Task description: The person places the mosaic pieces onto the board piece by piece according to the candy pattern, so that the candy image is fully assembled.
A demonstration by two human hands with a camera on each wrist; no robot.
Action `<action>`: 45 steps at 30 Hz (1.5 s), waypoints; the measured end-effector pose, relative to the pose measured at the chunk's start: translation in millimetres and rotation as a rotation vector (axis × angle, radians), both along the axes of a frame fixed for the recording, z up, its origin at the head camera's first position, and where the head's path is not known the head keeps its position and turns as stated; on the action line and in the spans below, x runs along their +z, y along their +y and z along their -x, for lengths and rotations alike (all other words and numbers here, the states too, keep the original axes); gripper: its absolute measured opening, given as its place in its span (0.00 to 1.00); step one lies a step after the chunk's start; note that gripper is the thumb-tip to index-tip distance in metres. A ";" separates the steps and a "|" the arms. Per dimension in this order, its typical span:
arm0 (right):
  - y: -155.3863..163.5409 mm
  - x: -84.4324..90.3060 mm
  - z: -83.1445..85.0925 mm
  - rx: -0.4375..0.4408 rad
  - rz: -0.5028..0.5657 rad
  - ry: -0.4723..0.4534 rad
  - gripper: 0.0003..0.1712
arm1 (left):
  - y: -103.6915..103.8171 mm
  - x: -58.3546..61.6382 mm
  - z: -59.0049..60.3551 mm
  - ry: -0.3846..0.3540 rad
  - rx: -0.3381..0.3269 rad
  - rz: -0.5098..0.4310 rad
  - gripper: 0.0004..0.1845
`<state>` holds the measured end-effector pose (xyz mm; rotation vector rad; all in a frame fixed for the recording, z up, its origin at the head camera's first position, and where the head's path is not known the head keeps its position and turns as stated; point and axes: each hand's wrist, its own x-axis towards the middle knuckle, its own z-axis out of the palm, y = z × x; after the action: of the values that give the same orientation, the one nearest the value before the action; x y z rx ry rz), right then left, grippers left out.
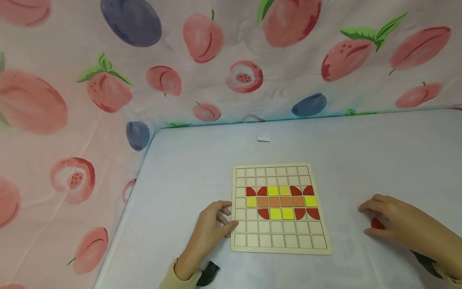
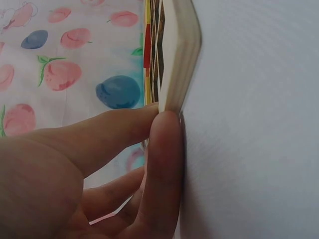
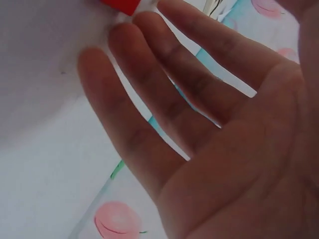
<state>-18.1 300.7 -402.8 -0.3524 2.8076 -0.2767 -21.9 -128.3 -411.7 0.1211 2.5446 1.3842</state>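
A square wooden grid board (image 1: 276, 241) lies on the table. Red rounded pieces, yellow squares and orange squares fill several of its middle cells. My left hand (image 1: 213, 220) holds the board's left edge, thumb over the top and curled fingers against the side; in the left wrist view the thumb and a finger (image 2: 164, 159) meet at the board's edge (image 2: 182, 59). To the right of the board, my right hand (image 1: 393, 218) hovers low over a red piece (image 1: 377, 223), partly hidden between thumb and fingers. In the right wrist view its fingers (image 3: 134, 134) are spread and nearly straight.
A small white paper slip (image 1: 264, 137) lies behind the board. Fruit-printed cloth (image 1: 242, 96) stands along the back and left sides of the white table (image 1: 195, 160). Dark bands (image 1: 208, 273) circle both wrists.
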 end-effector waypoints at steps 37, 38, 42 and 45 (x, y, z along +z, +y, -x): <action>19.3 -5.4 -3.7 0.022 0.187 -0.016 0.13 | 0.3 0.1 0.3 -0.005 0.005 0.001 0.26; 19.3 -4.9 -3.6 0.033 0.191 -0.006 0.13 | 0.2 0.0 0.4 -0.003 0.005 0.002 0.26; 15.4 -1.5 -2.9 0.054 0.190 0.025 0.12 | 0.2 -0.4 0.8 -0.003 0.005 -0.002 0.26; 8.6 1.6 -0.8 0.025 0.175 0.020 0.11 | 0.1 -0.9 1.0 -0.003 0.004 -0.001 0.26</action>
<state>-17.3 309.3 -401.2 -0.4313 2.8037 -0.5182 -22.9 -128.2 -412.7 0.1147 2.5429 1.3865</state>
